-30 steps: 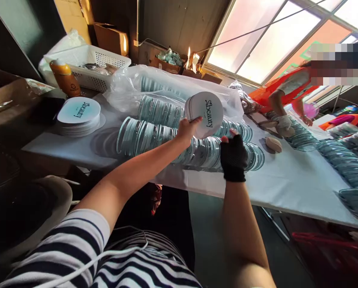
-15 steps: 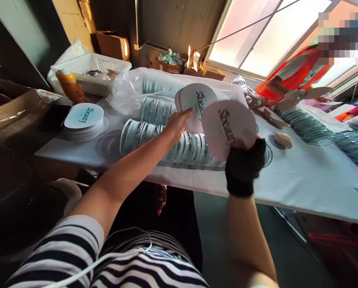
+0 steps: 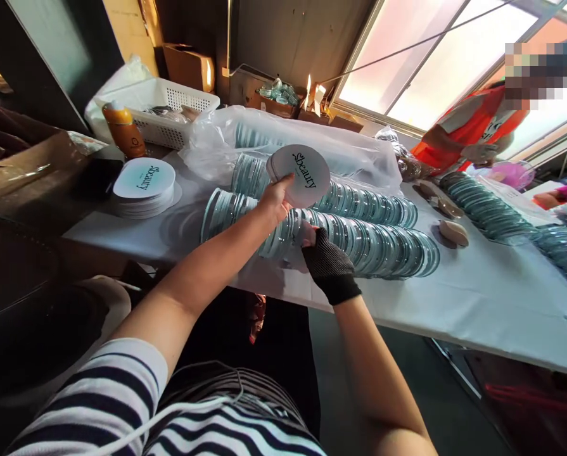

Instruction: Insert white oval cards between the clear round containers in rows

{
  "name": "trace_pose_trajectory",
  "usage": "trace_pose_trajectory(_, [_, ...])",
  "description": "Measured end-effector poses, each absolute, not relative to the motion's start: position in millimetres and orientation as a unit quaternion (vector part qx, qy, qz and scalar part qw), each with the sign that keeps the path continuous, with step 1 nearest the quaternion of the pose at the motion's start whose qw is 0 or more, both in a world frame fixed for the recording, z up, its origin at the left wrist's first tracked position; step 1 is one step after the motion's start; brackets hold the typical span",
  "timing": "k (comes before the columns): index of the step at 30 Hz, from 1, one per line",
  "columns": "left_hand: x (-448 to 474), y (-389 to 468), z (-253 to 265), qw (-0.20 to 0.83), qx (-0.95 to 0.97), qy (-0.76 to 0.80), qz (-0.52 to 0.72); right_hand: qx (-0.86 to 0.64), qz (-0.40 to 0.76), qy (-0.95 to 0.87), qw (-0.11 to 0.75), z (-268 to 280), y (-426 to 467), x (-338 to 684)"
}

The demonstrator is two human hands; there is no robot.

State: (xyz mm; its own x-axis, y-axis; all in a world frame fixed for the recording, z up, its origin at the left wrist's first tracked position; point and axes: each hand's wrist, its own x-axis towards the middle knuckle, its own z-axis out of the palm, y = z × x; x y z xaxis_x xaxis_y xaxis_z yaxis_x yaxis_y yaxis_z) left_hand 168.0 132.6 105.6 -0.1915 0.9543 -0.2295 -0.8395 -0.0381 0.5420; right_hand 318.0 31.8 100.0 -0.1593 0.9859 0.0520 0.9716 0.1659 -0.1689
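Left hand (image 3: 277,199) grips round "beauty" cards (image 3: 306,171) jutting past its thumb; gloved right hand (image 3: 328,263) at front clear-disc row (image 3: 382,246), grip unclear.

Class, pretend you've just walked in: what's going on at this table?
A person's left hand holds a stack of round Sbeauty cards above rows of clear round discs standing on edge. The right hand, in a black fingerless glove, has its fingertips at the front row. Another pile of Sbeauty cards sits on the white-covered table. A co-worker in an orange vest is beyond, to the right.
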Motion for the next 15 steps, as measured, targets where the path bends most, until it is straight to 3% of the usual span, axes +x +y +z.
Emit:
trace_pose_trajectory(7, [169.8, 135.7, 101.2, 0.617, 0.108, 0.308, 0.716, -0.608, 0.09, -0.758, 0.216, 76.2, 37.5, 336.1])
trace_pose_trajectory(13, [167.5, 134.3, 102.0, 0.616, 0.104, 0.305, 0.719, -0.618, 0.012, -0.778, 0.109, 72.6, 48.3, 306.9])
trace_pose_trajectory(15, [165.7, 134.1, 102.5, 0.612, 0.105, 0.318, 0.717, -0.615, 0.048, -0.78, 0.104, 69.5, 45.0, 308.5])
